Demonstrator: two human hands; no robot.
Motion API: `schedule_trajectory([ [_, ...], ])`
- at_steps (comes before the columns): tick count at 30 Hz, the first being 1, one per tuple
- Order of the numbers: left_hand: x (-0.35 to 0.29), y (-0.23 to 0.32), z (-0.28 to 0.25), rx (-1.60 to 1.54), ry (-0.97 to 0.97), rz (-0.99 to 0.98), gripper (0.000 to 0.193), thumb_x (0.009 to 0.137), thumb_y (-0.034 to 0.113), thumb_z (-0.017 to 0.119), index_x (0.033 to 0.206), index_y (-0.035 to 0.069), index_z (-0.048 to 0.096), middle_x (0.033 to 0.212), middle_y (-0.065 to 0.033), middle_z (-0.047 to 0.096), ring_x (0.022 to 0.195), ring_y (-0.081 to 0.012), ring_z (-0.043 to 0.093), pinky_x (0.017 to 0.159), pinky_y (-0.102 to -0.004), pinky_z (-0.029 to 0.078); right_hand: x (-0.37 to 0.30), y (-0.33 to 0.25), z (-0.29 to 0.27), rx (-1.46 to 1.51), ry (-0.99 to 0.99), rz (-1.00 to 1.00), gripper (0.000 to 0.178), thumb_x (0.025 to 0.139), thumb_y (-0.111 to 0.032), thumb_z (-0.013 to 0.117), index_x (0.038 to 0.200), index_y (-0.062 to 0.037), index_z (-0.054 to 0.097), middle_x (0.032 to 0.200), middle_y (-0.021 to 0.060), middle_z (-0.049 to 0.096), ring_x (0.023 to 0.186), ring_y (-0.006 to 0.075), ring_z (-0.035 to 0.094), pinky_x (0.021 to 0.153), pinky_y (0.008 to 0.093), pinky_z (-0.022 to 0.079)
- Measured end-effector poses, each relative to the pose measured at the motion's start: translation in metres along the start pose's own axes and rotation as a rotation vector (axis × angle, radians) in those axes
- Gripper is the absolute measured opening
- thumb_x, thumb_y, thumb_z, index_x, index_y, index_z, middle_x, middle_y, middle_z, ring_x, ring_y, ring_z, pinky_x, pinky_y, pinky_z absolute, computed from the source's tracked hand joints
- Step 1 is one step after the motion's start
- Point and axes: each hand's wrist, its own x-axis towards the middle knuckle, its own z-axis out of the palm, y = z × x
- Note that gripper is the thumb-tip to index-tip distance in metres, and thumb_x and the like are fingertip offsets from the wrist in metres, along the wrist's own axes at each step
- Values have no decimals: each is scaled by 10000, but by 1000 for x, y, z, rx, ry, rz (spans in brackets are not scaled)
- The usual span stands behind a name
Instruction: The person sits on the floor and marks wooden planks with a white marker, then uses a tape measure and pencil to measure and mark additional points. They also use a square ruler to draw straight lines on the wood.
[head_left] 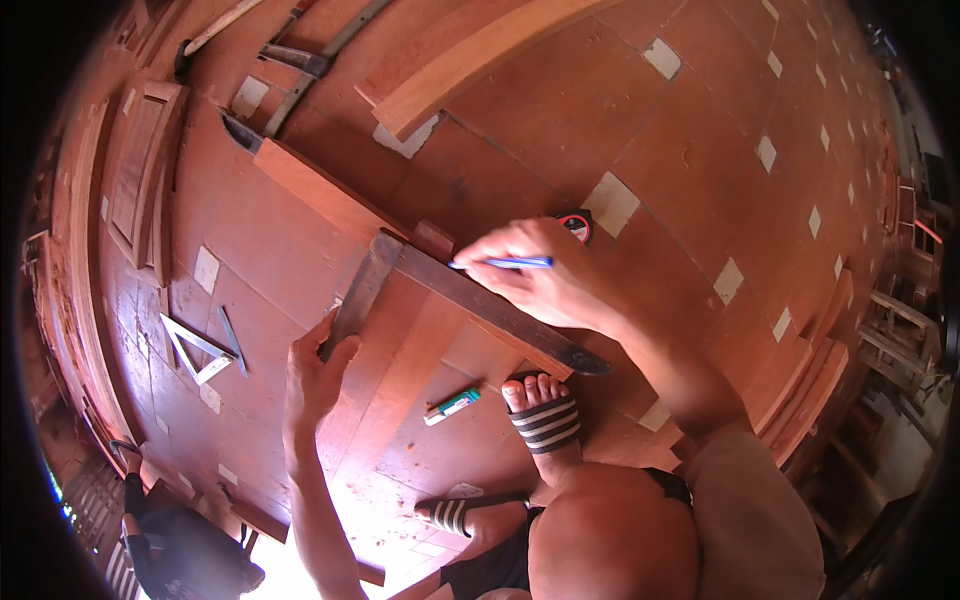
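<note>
My left hand (315, 375) grips the short arm of a dark L-shaped carpenter's square (470, 288), thumb and fingers on either side of it. The square's long arm lies along a reddish wooden board (325, 192) that runs slantwise across the floor. In my right hand (540, 275) is a blue pen (522, 262), held near the far edge of the square. The pen's tip points left, close to a small wooden block (433, 238). Just beyond my right hand, partly covered by it, lies a black and red tape measure (576, 226).
A bar clamp (300, 65) lies at the board's far end. To the left are a triangle square (195, 350) and a thin rod (232, 342). A green-white packet (453, 406) lies near my sandalled foot (545, 420). Timber (480, 60) lies farther off. Another person (190, 545) is at lower left.
</note>
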Motion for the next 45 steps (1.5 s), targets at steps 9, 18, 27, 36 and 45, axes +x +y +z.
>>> schedule_trajectory([
  [9,-1,-28,-5,-62,33,87,460,992,250,774,1305,-81,714,897,-46,723,847,-90,612,759,-288,519,-41,6,-41,164,70,122,336,1104,-260,659,1293,6,739,983,142,820,906,215,796,836,327,599],
  [18,-6,-166,-58,-156,828,-242,551,977,303,775,1348,-24,533,945,-118,644,780,-205,626,716,-380,519,-60,105,-34,-536,285,66,710,889,-276,888,1485,-9,612,1363,296,695,1154,432,723,988,477,576],
  [27,15,-279,-77,119,989,-392,718,948,351,769,1517,23,481,1383,-287,626,1264,-485,607,1116,-533,471,-48,116,-16,-715,228,154,661,709,-73,939,1309,-10,668,1207,211,737,1119,442,657,1120,540,444],
  [36,-28,-112,-36,47,770,84,733,896,370,879,1512,133,561,1401,-183,594,1270,-364,574,923,-475,578,-58,-17,4,475,165,154,480,855,-157,947,1191,-12,637,1035,62,714,934,137,727,815,290,620],
  [45,-120,47,66,-62,457,410,648,834,28,761,1462,3,605,1152,-227,707,1035,-394,714,941,-465,582,-41,-81,110,437,-293,32,345,964,-168,859,1187,26,682,1015,65,756,941,141,739,846,308,610],
])
